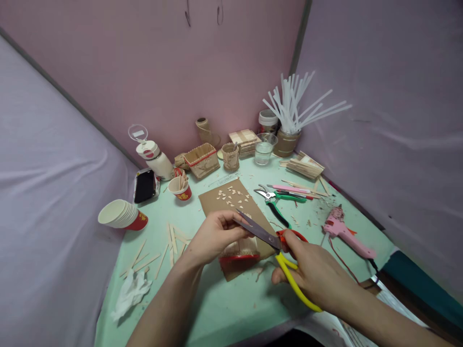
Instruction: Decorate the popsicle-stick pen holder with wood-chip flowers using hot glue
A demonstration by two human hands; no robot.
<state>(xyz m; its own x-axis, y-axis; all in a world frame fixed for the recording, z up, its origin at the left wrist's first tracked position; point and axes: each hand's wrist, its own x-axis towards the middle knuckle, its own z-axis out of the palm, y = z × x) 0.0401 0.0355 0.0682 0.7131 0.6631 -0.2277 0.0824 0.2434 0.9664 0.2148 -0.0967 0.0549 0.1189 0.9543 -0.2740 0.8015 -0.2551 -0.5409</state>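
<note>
My right hand [304,270] grips scissors [258,230] with one red and one yellow handle, their dark blades apart and pointing to the upper left. At the blades, my left hand [219,236] has thumb and fingers pinched together; whatever is between them is too small or hidden to name. Under both hands lies a sheet of brown cardboard [211,196], scattered with small pale cut pieces [228,195]. A whitish object with a red edge [238,260] sits on the sheet's near part, partly covered by my left hand.
Green-handled pruning shears [278,196] and a pink glue gun [349,233] lie to the right. Stacked paper cups [125,215], wooden sticks [172,241] and a crumpled tissue [130,294] are at left. Behind stand a brown basket [202,164], a water cup [263,153] and white glue sticks [291,108].
</note>
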